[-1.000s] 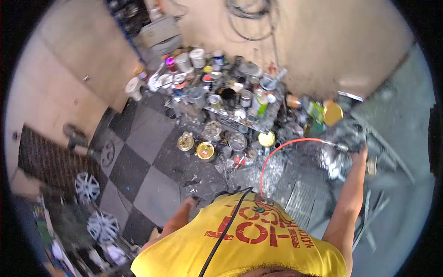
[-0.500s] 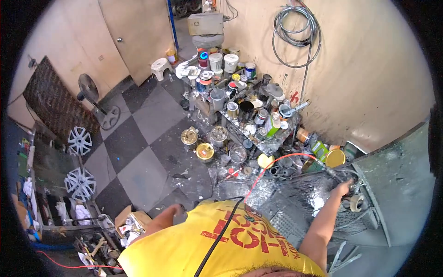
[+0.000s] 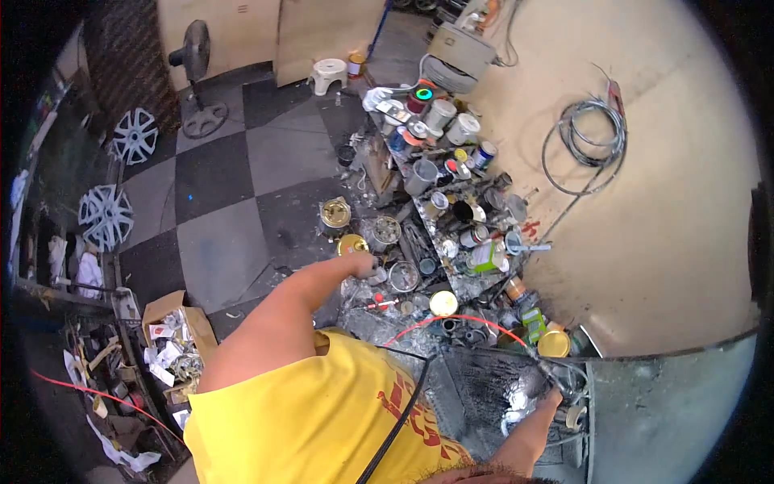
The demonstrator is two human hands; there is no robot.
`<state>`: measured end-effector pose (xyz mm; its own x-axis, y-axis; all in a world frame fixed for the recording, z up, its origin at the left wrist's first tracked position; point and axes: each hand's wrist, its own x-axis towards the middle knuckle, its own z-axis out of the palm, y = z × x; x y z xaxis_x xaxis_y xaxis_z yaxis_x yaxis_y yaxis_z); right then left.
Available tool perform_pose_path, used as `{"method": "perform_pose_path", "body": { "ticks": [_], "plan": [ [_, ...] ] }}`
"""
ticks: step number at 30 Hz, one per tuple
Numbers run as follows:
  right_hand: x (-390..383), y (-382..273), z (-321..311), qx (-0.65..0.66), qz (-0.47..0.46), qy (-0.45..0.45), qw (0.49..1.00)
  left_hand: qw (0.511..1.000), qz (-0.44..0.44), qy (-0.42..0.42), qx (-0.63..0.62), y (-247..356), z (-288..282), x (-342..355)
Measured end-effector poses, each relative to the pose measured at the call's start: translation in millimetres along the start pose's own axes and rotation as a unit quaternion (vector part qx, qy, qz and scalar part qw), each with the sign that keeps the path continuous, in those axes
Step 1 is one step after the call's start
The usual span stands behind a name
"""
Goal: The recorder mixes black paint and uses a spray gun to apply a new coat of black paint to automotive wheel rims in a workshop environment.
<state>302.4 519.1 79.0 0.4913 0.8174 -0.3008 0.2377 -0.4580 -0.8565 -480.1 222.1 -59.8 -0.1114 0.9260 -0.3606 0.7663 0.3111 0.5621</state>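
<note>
My left hand reaches forward over the cans on the floor. It is just beside a gold-lidded can and a small clear cup; its dark fingertips are too small to show whether they touch the cup. Lower right, my right hand is closed at the end of a red hose, by its metal fitting. Whatever the fingers wrap around is hidden. A pale ring like a tape roll sits right of that hand.
A low bench crowded with paint cans and cups runs along the wall. An open carton of scraps stands at left. A fan, a white stool and silver wheel covers are farther off. A grey panel borders the right.
My left arm has swung forward from beside my body toward the floor cans. My right hand stays by the hose fitting. The view has turned, shifting the bench and wall hose rightward and down.
</note>
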Motion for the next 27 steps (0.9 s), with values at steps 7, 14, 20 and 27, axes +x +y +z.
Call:
{"method": "perform_pose_path", "body": {
  "ticks": [7, 14, 20, 27],
  "plan": [
    [-57.3, 22.6, 0.9, -0.159, -0.202, 0.068, 0.964, 0.999, 0.000, -0.033, 0.014, -72.2, 10.8, -41.3],
    [-163.6, 41.4, 33.6, -0.259, -0.308, 0.122, 0.907, 0.937, -0.341, -0.077, -0.018, -174.2, 106.6, -230.4],
    [-384.2, 204.3, 26.8, -0.296, -0.321, -0.107, 0.893, 0.962, -0.172, -0.181, 0.107, -139.4, 167.7, -256.3],
    [-454.2, 426.6, -41.3, -0.362, -0.213, -0.428, 0.800, 0.968, 0.131, -0.142, 0.157, -35.5, 217.0, -108.8]
  ]
}}
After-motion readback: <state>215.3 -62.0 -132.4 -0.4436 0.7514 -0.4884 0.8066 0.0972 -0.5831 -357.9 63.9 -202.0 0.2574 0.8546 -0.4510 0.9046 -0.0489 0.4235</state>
